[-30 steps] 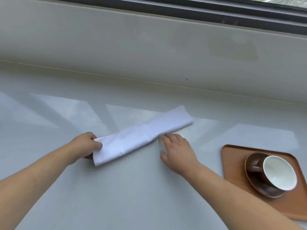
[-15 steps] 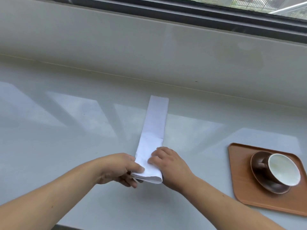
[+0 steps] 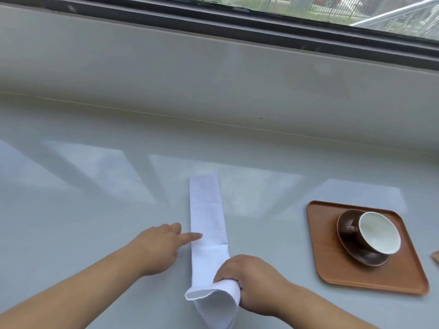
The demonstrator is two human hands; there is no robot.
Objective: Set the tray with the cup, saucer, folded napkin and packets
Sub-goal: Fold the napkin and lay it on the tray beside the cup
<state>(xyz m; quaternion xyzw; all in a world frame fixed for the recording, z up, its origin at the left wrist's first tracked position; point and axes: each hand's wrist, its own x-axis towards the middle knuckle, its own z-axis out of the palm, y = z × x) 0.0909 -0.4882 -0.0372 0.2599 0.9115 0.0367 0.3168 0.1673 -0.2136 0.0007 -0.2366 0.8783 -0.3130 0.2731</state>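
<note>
A white napkin (image 3: 206, 210), folded into a long strip, lies on the pale counter and runs away from me. My right hand (image 3: 251, 281) grips its near end and lifts it off the surface. My left hand (image 3: 159, 245) rests beside the strip, its forefinger pressing on the strip's left edge near the middle. To the right, a brown tray (image 3: 332, 264) holds a brown saucer (image 3: 365, 257) with a brown cup (image 3: 377, 232), white inside, tilted toward me. A tan packet corner (image 3: 436, 256) shows at the right edge.
The counter (image 3: 95, 210) ends at a low pale wall with a dark window frame (image 3: 237, 22) above it.
The napkin strip has turned from lying crosswise to pointing away from me. My left hand let go of the near end and now presses the middle; my right hand lifts the near end.
</note>
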